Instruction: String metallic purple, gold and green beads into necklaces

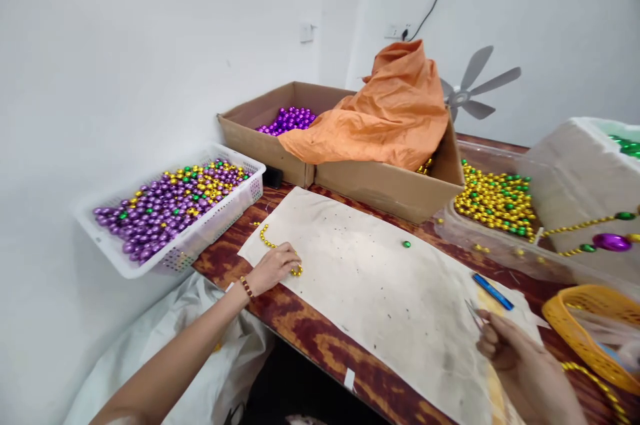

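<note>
My left hand [277, 268] rests near the left end of a white cloth [350, 258], fingers closed on a string of gold beads [265, 238]. Part of the string curves away behind the hand, and a short loop shows under the fingertips. At the cloth's right end, my right hand [520, 355] grips a slim metal tool [472, 312] with two pointed tips, which looks like small scissors; its handle is hidden in the fingers. Close by lies a blue box-cutter-like stick [493, 292]. A single green bead [407, 244] sits on the cloth between the hands.
A white basket [220, 228] of mixed beads stands left. Behind the cloth is a cardboard box [385, 188] with purple beads and an orange cloth [385, 118]. To the right are a clear bin [450, 218] of gold and green beads, a yellow basket [565, 318] and hanging bead strands [613, 242].
</note>
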The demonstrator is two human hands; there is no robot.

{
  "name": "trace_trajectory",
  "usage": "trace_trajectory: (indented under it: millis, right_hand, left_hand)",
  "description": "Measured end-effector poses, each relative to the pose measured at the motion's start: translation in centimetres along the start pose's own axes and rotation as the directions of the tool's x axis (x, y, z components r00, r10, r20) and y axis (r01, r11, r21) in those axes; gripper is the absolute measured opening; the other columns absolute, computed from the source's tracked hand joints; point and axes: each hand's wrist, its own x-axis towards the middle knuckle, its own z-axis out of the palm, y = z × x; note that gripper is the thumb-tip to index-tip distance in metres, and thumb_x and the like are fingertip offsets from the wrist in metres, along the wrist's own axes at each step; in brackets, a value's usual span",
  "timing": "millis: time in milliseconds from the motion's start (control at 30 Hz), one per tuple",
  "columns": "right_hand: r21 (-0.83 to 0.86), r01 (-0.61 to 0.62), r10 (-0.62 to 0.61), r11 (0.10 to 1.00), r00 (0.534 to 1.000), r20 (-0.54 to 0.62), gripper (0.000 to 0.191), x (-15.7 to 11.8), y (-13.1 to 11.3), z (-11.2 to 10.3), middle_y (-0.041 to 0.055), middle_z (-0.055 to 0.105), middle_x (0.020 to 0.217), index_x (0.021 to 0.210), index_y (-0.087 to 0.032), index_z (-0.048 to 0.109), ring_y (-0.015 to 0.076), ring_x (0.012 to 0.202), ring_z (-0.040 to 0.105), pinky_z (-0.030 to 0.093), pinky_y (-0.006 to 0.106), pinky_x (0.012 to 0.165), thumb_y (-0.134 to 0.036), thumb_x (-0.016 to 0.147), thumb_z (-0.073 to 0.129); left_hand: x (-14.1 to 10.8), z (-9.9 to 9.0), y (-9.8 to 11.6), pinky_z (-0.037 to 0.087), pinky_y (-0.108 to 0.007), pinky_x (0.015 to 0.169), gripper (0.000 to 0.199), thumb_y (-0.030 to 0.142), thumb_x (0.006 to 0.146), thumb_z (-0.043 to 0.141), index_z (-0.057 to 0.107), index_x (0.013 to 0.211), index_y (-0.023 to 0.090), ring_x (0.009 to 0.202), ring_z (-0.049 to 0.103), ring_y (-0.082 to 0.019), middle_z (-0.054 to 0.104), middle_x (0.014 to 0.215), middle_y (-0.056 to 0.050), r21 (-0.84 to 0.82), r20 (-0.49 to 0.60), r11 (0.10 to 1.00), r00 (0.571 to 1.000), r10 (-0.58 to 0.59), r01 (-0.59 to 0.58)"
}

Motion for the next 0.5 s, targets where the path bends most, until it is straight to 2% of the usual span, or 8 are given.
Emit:
trace_trajectory:
  millis: [100,167,267,333,367,433,500]
  right_hand:
    - [-0.006,-0.143,0.143,0.990,0.989,0.022,0.047,-0.4,2.1,1.2,0.0031,0.055,0.064,0.078,-0.014,0.078,0.0116,0.056,0.049,0.040,0.020,0.041,-0.047,0.047,0.092]
    - [-0.079,-0.156,0.160,0.985,0.986,0.038,0.048,-0.5,3.0,1.6,0.0035,0.056,0.063,0.079,-0.013,0.079,0.0118,0.054,0.049,0.039,0.021,0.041,-0.049,0.050,0.091]
    - [-0.215,-0.130,0.147,0.968,0.987,0.066,0.047,-0.1,3.5,1.9,0.0042,0.059,0.062,0.077,-0.014,0.079,0.0124,0.049,0.048,0.037,0.023,0.040,-0.052,0.050,0.086]
    - [-0.349,-0.097,0.134,0.932,0.987,0.083,0.046,0.5,3.7,1.7,0.0055,0.061,0.061,0.075,-0.015,0.079,0.0141,0.047,0.049,0.037,0.025,0.038,-0.053,0.049,0.082]
    - [-0.425,-0.075,0.128,0.902,0.987,0.097,0.045,0.8,3.8,1.6,0.0061,0.063,0.061,0.073,-0.016,0.079,0.0154,0.046,0.050,0.037,0.026,0.037,-0.054,0.048,0.079]
    - [-0.568,-0.026,0.128,0.822,0.982,0.140,0.042,1.5,4.1,1.0,0.0068,0.067,0.063,0.069,-0.019,0.079,0.0188,0.048,0.055,0.042,0.027,0.039,-0.055,0.048,0.076]
    - [-0.688,0.038,0.130,0.724,0.973,0.191,0.040,2.0,4.4,0.3,0.0062,0.071,0.068,0.068,-0.022,0.078,0.0222,0.054,0.063,0.052,0.029,0.049,-0.057,0.051,0.072]
  left_hand:
    - [0.3,-0.1,0.5,0.048,-0.032,0.087,0.032,0.031,0.101,0.046,0.074,0.092,0.019,0.090,0.064,-0.019,0.066,0.094,-0.007,0.060,0.121,0.998,0.993,0.007,-0.014]
    - [0.3,-0.1,0.7,0.049,-0.032,0.088,0.030,0.032,0.100,0.047,0.074,0.096,0.018,0.091,0.064,-0.020,0.067,0.096,-0.008,0.075,0.133,0.997,0.991,0.002,-0.013]
    - [0.4,-1.1,0.0,0.051,-0.032,0.089,0.026,0.030,0.094,0.056,0.072,0.111,0.018,0.092,0.065,-0.019,0.069,0.105,-0.009,-0.008,0.073,0.999,0.996,-0.052,0.053]
    - [1.0,-2.6,-1.2,0.052,-0.033,0.092,0.028,0.027,0.092,0.057,0.070,0.115,0.018,0.096,0.067,-0.020,0.071,0.110,-0.009,-0.037,-0.062,0.985,0.984,-0.169,0.167]
    - [1.5,-3.6,-1.9,0.052,-0.033,0.093,0.028,0.026,0.092,0.055,0.070,0.114,0.018,0.098,0.067,-0.020,0.072,0.111,-0.009,-0.032,-0.151,0.968,0.956,-0.251,0.249]
    - [3.1,-5.6,-3.6,0.052,-0.033,0.095,0.029,0.025,0.094,0.050,0.069,0.115,0.018,0.100,0.068,-0.021,0.073,0.112,-0.009,-0.010,-0.307,0.909,0.864,-0.400,0.417]
    - [5.1,-7.3,-5.2,0.052,-0.034,0.094,0.030,0.025,0.094,0.049,0.066,0.118,0.018,0.101,0.069,-0.023,0.074,0.110,-0.010,0.007,-0.371,0.845,0.786,-0.495,0.535]
